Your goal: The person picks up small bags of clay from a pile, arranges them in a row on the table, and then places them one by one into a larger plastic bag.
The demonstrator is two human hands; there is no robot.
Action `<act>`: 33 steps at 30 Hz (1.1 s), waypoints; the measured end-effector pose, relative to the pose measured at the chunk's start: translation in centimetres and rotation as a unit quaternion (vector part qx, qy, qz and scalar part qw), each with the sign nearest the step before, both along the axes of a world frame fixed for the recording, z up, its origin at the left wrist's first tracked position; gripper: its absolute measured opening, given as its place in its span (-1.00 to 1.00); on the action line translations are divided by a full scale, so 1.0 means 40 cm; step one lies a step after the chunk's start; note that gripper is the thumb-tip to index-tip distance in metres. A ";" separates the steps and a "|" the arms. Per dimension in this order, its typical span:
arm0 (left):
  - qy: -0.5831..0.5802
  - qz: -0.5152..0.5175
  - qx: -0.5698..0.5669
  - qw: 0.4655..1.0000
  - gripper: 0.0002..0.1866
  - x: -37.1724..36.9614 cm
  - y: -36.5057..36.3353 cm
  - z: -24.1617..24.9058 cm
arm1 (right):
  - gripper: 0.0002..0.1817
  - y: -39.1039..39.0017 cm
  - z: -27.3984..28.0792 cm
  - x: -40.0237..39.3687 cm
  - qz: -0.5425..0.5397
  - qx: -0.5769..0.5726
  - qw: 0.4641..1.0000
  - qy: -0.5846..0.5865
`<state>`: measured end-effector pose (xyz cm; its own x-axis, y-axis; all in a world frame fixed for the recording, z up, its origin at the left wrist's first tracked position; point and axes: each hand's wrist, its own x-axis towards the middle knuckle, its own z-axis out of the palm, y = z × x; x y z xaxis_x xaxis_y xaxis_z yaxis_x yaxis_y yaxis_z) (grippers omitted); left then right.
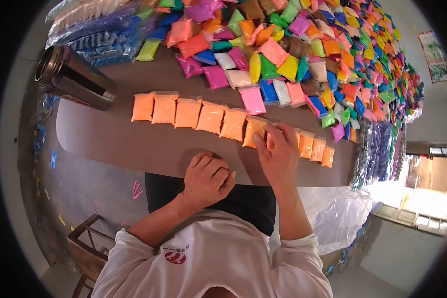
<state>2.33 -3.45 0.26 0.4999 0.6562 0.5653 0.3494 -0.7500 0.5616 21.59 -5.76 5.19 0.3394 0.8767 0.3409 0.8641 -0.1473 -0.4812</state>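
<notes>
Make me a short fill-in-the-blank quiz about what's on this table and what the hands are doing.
1. The packets lined up in a row along the table are all ____ in colour.
2. The right hand touches a packet in that ____.
3. The left hand rests at the table's near edge, closed into a ____.
4. At the table's far left stands a shiny ____ cup.

Missing words: orange; row; fist; metal

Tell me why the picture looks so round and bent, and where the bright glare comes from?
Head view: a fisheye lens curves the table edge and leaves dark corners. Glare washes out the window at lower right. The row of orange packets stays sharp, and so do both hands.
</notes>
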 end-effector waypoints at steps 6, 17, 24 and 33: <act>-0.006 -0.005 -0.013 1.000 -0.80 -0.008 -0.003 -0.001 | -0.74 0.007 -0.030 -0.004 0.002 0.006 1.000 0.003; -0.003 -0.011 -0.011 1.000 -0.84 -0.016 -0.001 -0.006 | -0.77 0.152 -0.014 -0.153 0.123 -0.006 0.992 0.034; -0.001 -0.027 -0.019 0.999 -0.85 -0.026 -0.001 -0.008 | -0.78 0.175 0.002 -0.171 0.135 0.006 0.991 0.006; -0.020 -0.052 -0.025 0.998 -0.80 -0.035 0.005 -0.005 | -0.72 0.310 -0.007 -0.278 0.250 -0.013 0.968 0.017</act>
<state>0.92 -3.24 0.04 0.5437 0.6298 0.5548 0.2477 -0.7519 0.6109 10.46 6.64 4.92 -0.1191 0.9423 0.3128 0.8146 0.2729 -0.5118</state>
